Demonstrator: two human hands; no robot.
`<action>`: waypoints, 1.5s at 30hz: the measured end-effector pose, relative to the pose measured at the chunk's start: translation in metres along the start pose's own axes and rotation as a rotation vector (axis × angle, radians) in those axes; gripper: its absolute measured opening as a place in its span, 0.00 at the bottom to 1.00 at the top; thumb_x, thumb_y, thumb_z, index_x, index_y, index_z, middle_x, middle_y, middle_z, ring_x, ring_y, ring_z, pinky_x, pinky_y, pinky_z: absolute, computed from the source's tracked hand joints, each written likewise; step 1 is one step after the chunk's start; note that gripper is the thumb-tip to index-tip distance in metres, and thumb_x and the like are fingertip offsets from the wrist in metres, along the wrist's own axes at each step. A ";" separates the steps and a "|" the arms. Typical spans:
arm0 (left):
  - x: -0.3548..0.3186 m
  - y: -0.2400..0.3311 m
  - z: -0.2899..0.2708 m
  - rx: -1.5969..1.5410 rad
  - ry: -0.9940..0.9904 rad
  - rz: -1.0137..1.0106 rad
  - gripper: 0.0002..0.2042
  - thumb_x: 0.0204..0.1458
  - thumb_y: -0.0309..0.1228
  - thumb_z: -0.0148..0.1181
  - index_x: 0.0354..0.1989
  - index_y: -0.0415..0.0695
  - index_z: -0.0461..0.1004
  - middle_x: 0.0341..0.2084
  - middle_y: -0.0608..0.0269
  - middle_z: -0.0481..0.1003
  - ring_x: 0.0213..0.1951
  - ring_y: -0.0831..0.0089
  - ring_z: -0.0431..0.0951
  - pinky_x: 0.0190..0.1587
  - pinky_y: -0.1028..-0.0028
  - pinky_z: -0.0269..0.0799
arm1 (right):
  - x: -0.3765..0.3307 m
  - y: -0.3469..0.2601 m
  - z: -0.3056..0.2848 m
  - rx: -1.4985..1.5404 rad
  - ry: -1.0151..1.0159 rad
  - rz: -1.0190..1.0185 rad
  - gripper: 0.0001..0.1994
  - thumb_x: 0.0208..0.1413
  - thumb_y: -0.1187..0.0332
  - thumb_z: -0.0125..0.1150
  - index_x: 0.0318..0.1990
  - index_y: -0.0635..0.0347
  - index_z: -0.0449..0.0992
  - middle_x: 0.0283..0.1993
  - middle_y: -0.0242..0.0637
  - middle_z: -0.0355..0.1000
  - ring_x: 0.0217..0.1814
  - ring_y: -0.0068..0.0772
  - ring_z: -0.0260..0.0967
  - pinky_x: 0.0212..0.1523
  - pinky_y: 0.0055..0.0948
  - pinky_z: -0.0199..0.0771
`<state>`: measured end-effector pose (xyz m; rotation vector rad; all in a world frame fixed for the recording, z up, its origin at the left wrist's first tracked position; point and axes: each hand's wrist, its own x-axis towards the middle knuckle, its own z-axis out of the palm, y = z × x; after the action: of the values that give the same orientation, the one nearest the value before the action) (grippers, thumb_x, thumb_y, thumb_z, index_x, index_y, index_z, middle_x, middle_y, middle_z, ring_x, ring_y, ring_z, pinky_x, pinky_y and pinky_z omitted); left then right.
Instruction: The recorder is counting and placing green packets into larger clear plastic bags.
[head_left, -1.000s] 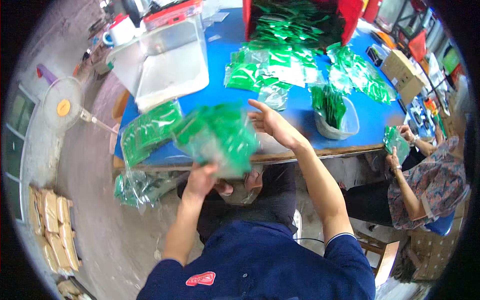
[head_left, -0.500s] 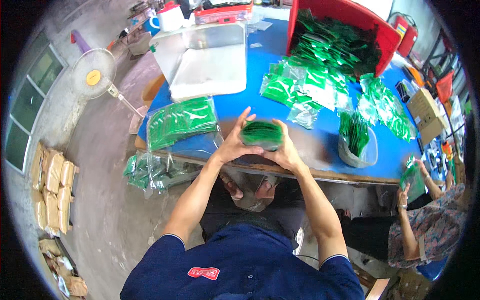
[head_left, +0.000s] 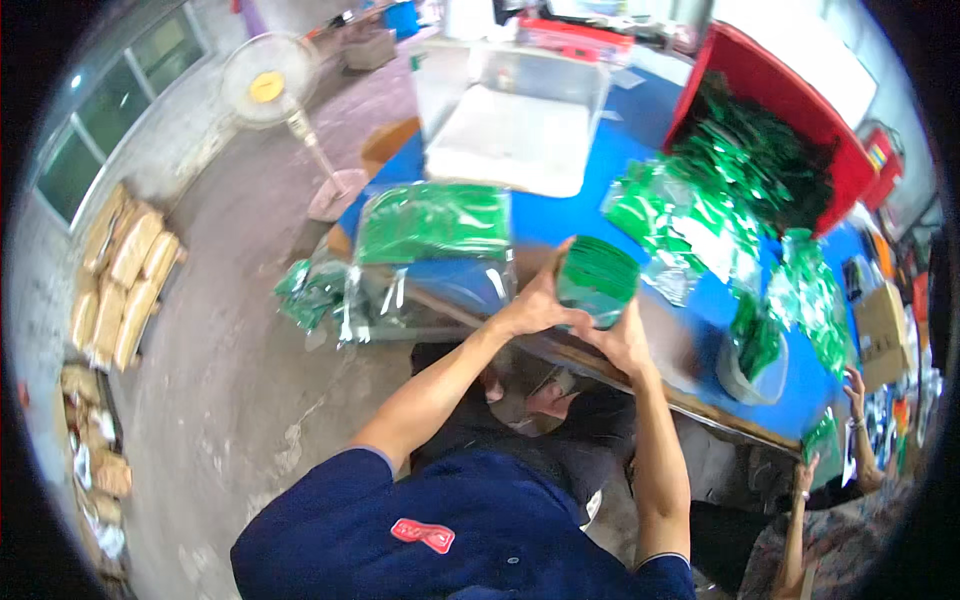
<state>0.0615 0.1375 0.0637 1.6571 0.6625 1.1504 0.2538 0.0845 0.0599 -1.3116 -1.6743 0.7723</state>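
A thick stack of green flat packets (head_left: 598,278) is gripped between both my hands above the table's front edge. My left hand (head_left: 542,306) closes round its left side, and my right hand (head_left: 624,342) holds its lower right side. The thumbs come close together at the bottom of the stack. Just left of my hands lies a large clear plastic bag (head_left: 435,228) with green packets inside; its empty end hangs over the table edge. To the right, a small translucent tub (head_left: 768,385) holds more green packets standing on edge.
A tipped red bin (head_left: 858,165) spills green packets (head_left: 690,215) over the blue table (head_left: 585,208). A clear plastic box (head_left: 575,150) stands at the back. Beyond the table's left are a fan (head_left: 268,85) and stacked brown sacks (head_left: 130,270). Another person's hands (head_left: 806,470) hold a green packet at right.
The view has turned, so the table appears shifted right and tilted. The stack stays in both my hands, and more of its layered face shows now. The other person's hands have moved apart.
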 end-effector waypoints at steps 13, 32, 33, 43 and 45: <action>-0.029 0.045 -0.015 -0.163 -0.215 -0.247 0.39 0.39 0.31 0.79 0.62 0.39 0.67 0.53 0.59 0.75 0.53 0.69 0.75 0.57 0.66 0.71 | -0.036 -0.085 -0.022 -0.097 -0.095 0.051 0.45 0.41 0.48 0.77 0.61 0.66 0.62 0.54 0.60 0.73 0.57 0.56 0.73 0.57 0.44 0.72; -0.068 0.064 0.052 -0.420 0.250 -0.415 0.42 0.49 0.29 0.72 0.71 0.42 0.52 0.63 0.58 0.65 0.60 0.64 0.70 0.64 0.65 0.65 | -0.056 -0.074 -0.012 0.663 0.079 0.341 0.31 0.52 0.67 0.69 0.61 0.68 0.64 0.55 0.44 0.71 0.59 0.37 0.68 0.59 0.37 0.69; -0.072 0.063 0.061 -0.579 0.196 -0.427 0.38 0.50 0.27 0.71 0.69 0.42 0.57 0.61 0.59 0.68 0.59 0.67 0.71 0.63 0.66 0.65 | -0.059 -0.074 -0.004 0.800 0.136 0.331 0.30 0.51 0.66 0.69 0.61 0.66 0.65 0.54 0.40 0.72 0.58 0.34 0.68 0.60 0.35 0.68; -0.078 0.074 0.012 0.139 0.045 -0.203 0.36 0.40 0.34 0.75 0.60 0.35 0.68 0.49 0.53 0.78 0.51 0.68 0.76 0.58 0.67 0.70 | -0.067 -0.111 -0.027 -0.503 0.554 -0.292 0.54 0.33 0.61 0.83 0.68 0.66 0.55 0.68 0.56 0.57 0.72 0.54 0.53 0.70 0.46 0.56; -0.075 0.099 -0.002 0.246 -0.097 -0.139 0.43 0.36 0.33 0.76 0.64 0.35 0.63 0.52 0.49 0.76 0.53 0.65 0.76 0.59 0.67 0.69 | -0.055 -0.139 -0.038 -0.596 0.123 -0.300 0.63 0.27 0.56 0.86 0.71 0.67 0.49 0.70 0.60 0.54 0.74 0.58 0.50 0.72 0.45 0.54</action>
<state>0.0200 0.0384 0.1270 1.8282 0.8700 0.9116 0.2313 -0.0055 0.1827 -1.4074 -2.0188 0.0030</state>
